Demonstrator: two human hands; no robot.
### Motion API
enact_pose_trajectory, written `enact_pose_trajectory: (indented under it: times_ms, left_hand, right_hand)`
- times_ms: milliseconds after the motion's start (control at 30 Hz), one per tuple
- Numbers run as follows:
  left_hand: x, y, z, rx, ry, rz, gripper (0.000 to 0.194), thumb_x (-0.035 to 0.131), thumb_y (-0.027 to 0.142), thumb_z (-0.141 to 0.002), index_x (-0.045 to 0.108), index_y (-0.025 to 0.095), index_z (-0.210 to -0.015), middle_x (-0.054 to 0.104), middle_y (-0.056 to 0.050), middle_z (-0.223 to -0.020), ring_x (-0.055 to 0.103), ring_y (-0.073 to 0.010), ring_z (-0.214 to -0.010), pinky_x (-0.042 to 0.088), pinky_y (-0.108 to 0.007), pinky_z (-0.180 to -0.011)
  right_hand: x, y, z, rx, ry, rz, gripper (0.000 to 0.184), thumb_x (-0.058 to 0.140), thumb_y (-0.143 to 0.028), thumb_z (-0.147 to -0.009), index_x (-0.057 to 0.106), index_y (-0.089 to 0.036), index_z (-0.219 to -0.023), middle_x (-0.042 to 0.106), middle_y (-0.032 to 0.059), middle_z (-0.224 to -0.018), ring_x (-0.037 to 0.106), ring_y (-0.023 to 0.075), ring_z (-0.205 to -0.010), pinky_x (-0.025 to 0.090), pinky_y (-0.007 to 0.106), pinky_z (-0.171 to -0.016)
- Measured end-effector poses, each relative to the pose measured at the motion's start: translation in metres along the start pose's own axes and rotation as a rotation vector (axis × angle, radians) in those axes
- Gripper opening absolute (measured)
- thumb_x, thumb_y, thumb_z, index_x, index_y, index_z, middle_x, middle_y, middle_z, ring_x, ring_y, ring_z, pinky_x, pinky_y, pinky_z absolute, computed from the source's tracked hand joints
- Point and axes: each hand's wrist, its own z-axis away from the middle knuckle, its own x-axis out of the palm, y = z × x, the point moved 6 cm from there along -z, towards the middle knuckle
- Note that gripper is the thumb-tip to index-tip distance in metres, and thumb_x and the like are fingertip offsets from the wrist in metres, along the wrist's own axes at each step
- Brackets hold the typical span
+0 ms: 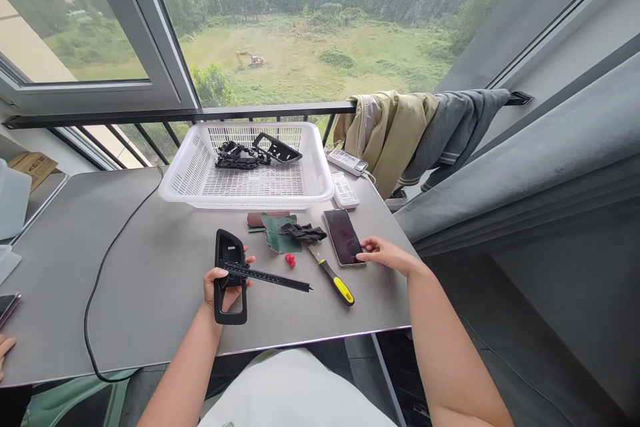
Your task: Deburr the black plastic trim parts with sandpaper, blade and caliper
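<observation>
My left hand point(220, 285) is closed round a black plastic frame point(231, 317) with an oblong opening at its lower end. A black vernier caliper point(275, 279) lies across that frame, pinned under my left thumb, its beam pointing right. My right hand point(385, 255) is beside a smartphone point(343, 237) lying flat with a dark screen; one digit touches its lower right corner, and the fingers are apart. Between the hands lie a yellow-and-black-handled tool point(337, 282) with a flat metal blade, a small red piece point(290, 260), green sheets point(280, 235) and a crumpled black cloth point(304, 232).
Behind them a white perforated basket point(245, 201) holds black plastic parts point(243, 155). White boxy devices point(345, 190) stand to its right. A black cable point(107, 250) crosses the grey table point(165, 267). Clothes point(400, 127) hang on the window rail. Another person's hand point(5, 347) shows at far left.
</observation>
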Motion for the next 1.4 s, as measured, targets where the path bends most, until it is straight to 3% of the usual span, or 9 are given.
enact_pose_trajectory:
  times_ms: [200,433,667,833,933,1067,1200,1333,1400]
  left_hand:
    - [0.002,0.001,0.000,-0.013,0.015,0.011,0.051,0.051,0.028,-0.061,0.071,0.023,-0.109,0.072,-0.009,-0.110,0.060,-0.0336,-0.092,0.052,-0.044,-0.065]
    - [0.004,0.000,0.000,-0.066,0.010,0.043,0.057,0.053,0.027,-0.058,0.070,0.021,-0.111,0.073,-0.009,-0.105,0.060,-0.0299,-0.083,0.051,-0.042,-0.066]
    - [0.004,-0.002,-0.001,-0.068,0.018,0.082,0.055,0.053,0.026,-0.057,0.069,0.021,-0.109,0.074,-0.009,-0.102,0.059,-0.0271,-0.074,0.050,-0.043,-0.066]
    - [0.003,-0.002,-0.001,-0.063,-0.002,0.081,0.057,0.053,0.026,-0.059,0.066,0.022,-0.114,0.073,-0.009,-0.106,0.060,-0.0306,-0.081,0.050,-0.044,-0.067]
    - [0.004,-0.002,-0.001,-0.061,-0.013,0.079,0.057,0.053,0.026,-0.060,0.066,0.023,-0.115,0.073,-0.009,-0.105,0.061,-0.0311,-0.084,0.051,-0.044,-0.068]
    - [0.009,0.000,-0.001,-0.048,-0.051,0.087,0.058,0.053,0.025,-0.061,0.064,0.026,-0.118,0.074,-0.009,-0.104,0.063,-0.0315,-0.084,0.052,-0.045,-0.066]
    - [0.010,-0.001,-0.001,-0.041,-0.086,0.089,0.058,0.052,0.022,-0.063,0.062,0.026,-0.119,0.074,-0.008,-0.104,0.064,-0.0293,-0.083,0.054,-0.043,-0.067]
    - [0.010,-0.005,-0.001,-0.034,-0.110,0.063,0.057,0.051,0.019,-0.061,0.064,0.023,-0.116,0.074,-0.008,-0.104,0.066,-0.0278,-0.084,0.056,-0.043,-0.071]
    - [0.011,-0.006,0.000,-0.017,-0.112,0.038,0.053,0.051,0.018,-0.061,0.066,0.024,-0.111,0.074,-0.007,-0.104,0.066,-0.0293,-0.087,0.056,-0.044,-0.072]
  right_hand:
    - [0.006,-0.011,-0.010,0.003,-0.086,0.051,0.044,0.081,-0.037,-0.048,0.044,-0.021,-0.066,0.044,-0.0086,-0.057,0.044,0.0122,-0.059,0.034,0.025,-0.058]
    - [0.008,-0.016,-0.014,0.037,-0.042,0.134,0.047,0.081,-0.026,-0.050,0.036,-0.022,-0.060,0.045,-0.0085,-0.053,0.043,0.0124,-0.056,0.029,0.026,-0.056]
    - [0.007,-0.023,-0.010,0.037,-0.022,0.151,0.048,0.084,-0.027,-0.047,0.038,-0.022,-0.058,0.046,-0.0077,-0.051,0.045,0.0133,-0.057,0.032,0.026,-0.055]
    - [0.002,-0.026,-0.006,0.038,0.010,0.124,0.046,0.085,-0.035,-0.045,0.043,-0.021,-0.056,0.049,-0.0060,-0.051,0.047,0.0142,-0.056,0.033,0.026,-0.054]
    - [-0.006,-0.027,-0.002,0.038,0.086,0.089,0.042,0.080,-0.048,-0.052,0.049,-0.020,-0.057,0.054,-0.0021,-0.055,0.051,0.0167,-0.057,0.036,0.028,-0.056]
    - [-0.011,-0.037,0.015,-0.015,0.337,0.024,0.043,0.057,-0.062,-0.072,0.056,-0.019,-0.075,0.065,0.0097,-0.082,0.060,0.0258,-0.078,0.044,0.036,-0.067]
    - [0.023,-0.070,0.049,-0.250,0.397,-0.054,0.045,0.047,-0.060,-0.082,0.057,-0.019,-0.099,0.062,0.0122,-0.110,0.061,0.0240,-0.091,0.048,0.038,-0.081]
    - [0.083,-0.114,0.086,-0.492,0.182,-0.056,0.039,0.056,-0.051,-0.083,0.059,-0.024,-0.112,0.064,0.0071,-0.114,0.064,0.0211,-0.098,0.052,0.034,-0.083]
    - [0.117,-0.132,0.100,-0.590,-0.008,0.137,0.048,0.060,-0.045,-0.084,0.052,-0.022,-0.126,0.062,0.0097,-0.123,0.061,0.0239,-0.110,0.050,0.037,-0.090]
